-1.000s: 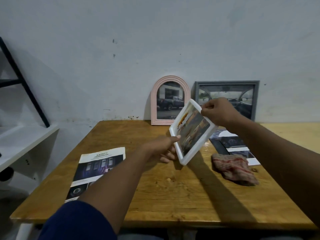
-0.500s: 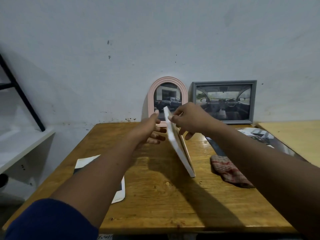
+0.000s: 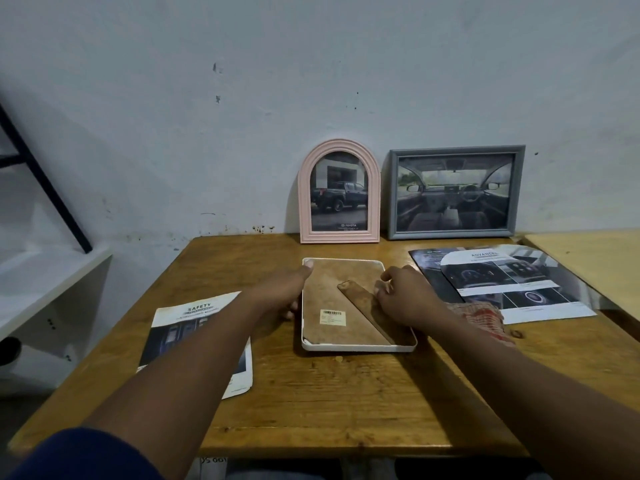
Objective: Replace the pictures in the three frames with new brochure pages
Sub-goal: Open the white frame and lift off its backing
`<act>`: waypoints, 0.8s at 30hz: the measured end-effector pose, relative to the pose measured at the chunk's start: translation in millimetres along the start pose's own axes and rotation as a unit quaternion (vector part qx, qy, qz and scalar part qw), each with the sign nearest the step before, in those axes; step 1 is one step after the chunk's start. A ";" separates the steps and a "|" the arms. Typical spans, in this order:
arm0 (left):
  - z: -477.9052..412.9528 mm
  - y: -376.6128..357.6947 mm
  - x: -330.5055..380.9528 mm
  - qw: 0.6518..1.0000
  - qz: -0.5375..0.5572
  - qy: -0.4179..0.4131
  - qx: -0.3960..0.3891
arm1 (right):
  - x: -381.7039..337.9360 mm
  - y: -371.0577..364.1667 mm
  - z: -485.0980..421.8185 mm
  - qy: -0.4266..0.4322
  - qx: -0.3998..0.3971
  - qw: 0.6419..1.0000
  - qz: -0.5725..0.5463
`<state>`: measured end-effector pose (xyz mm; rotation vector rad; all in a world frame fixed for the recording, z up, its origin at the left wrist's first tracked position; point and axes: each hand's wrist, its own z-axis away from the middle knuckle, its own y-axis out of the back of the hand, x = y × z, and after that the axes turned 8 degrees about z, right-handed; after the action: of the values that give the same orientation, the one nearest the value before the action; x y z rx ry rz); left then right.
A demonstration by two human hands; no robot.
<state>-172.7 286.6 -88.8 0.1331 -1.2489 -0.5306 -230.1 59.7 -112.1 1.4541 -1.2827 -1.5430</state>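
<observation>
A white frame (image 3: 358, 348) lies face down in the middle of the wooden table (image 3: 346, 403), its brown backing board and folded stand showing. My left hand (image 3: 291, 285) grips its left edge, thumb on the top left corner. On the right side of the backing my right hand (image 3: 403, 294) rests, fingertips at the stand. A pink arched frame (image 3: 339, 192) with a truck picture and a grey frame (image 3: 455, 192) with a car-interior picture lean on the wall behind. One brochure page (image 3: 194, 327) lies left, partly under my forearm; another brochure page (image 3: 502, 282) lies right.
A red patterned cloth (image 3: 481, 317) lies just right of my right wrist. A white shelf (image 3: 41, 282) with a black diagonal bar stands to the left. A second, lighter table (image 3: 595, 261) adjoins on the right.
The white frame, held up tilted and then on edge in both hands, was turned over and now lies face down flat on the table. Both hands came down with it.
</observation>
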 end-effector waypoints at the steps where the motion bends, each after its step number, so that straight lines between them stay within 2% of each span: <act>1: -2.1 -2.6 -2.5 1.000 -0.018 -0.002 0.017 | 0.6 -2.7 0.9 0.004 0.008 1.000 0.006; 3: -5.8 -7.3 -7.6 0.998 -0.043 -0.022 0.050 | 0.9 -5.2 0.4 0.012 0.016 1.000 0.011; 4: -8.8 -8.4 -10.7 0.992 -0.090 -0.049 0.070 | 1.0 -5.8 -1.1 0.014 0.016 1.000 0.012; 6: -12.6 -10.4 -16.6 0.960 -0.225 -0.108 0.124 | 0.7 -5.1 -6.0 0.019 0.011 1.000 0.014; 9: -16.5 -18.1 -24.7 0.931 -0.272 -0.159 0.184 | -1.9 -2.9 -18.3 0.039 0.007 0.999 0.028; 11: -20.9 -24.1 -28.4 0.928 -0.267 -0.187 0.180 | -5.6 -2.7 -28.5 0.051 0.007 0.998 0.039; 15: -27.4 -36.6 -31.2 0.933 -0.271 -0.202 0.122 | -12.4 -5.6 -45.3 0.067 -0.014 0.994 0.082; 18: -30.5 -40.2 -33.4 0.936 -0.267 -0.202 0.108 | -15.4 -15.2 -47.8 0.064 0.015 0.991 0.115; 21: -29.3 -40.2 -34.2 0.941 -0.256 -0.196 0.106 | -17.7 -26.1 -45.3 0.057 0.057 0.991 0.106; 24: -26.5 -40.6 -32.6 0.942 -0.257 -0.189 0.107 | -17.6 -27.8 -55.0 0.029 0.065 0.994 0.084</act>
<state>-167.7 261.0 -141.0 0.5750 -1.6573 -0.8990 -169.2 72.8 -127.1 1.4197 -1.4553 -1.3196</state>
